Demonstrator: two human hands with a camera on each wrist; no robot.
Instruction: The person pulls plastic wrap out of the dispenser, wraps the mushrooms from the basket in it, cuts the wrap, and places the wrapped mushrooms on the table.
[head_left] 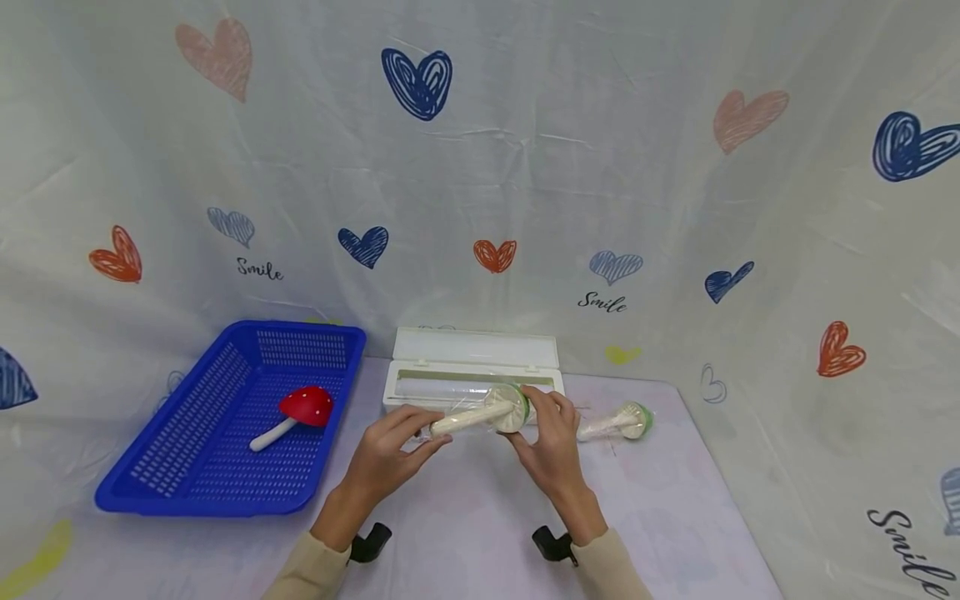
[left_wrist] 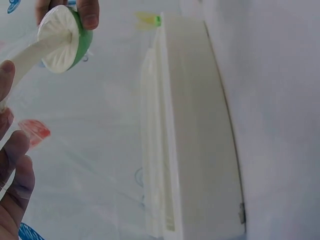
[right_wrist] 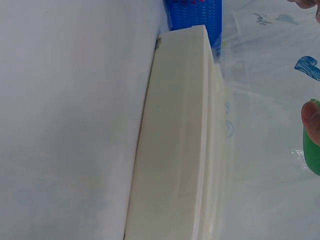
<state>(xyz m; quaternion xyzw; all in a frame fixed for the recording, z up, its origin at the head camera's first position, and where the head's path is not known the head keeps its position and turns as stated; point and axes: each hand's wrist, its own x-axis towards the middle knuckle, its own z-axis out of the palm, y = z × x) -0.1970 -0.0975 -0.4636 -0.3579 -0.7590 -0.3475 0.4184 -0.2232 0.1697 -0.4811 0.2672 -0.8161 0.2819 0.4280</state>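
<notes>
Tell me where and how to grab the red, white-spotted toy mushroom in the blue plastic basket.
Probably best: pinch the slim white stem of the red, white-spotted toy mushroom from above with the nearer left hand, once free. The mushroom lies on its side, stem clear of the walls of the blue plastic basket, broad cap close to one.

right wrist view: the green-capped white-stemmed mushroom is cut off by the right edge, the blue perforated plastic basket by the top. left wrist view: the left hand is cropped at left, the long white box below.
</notes>
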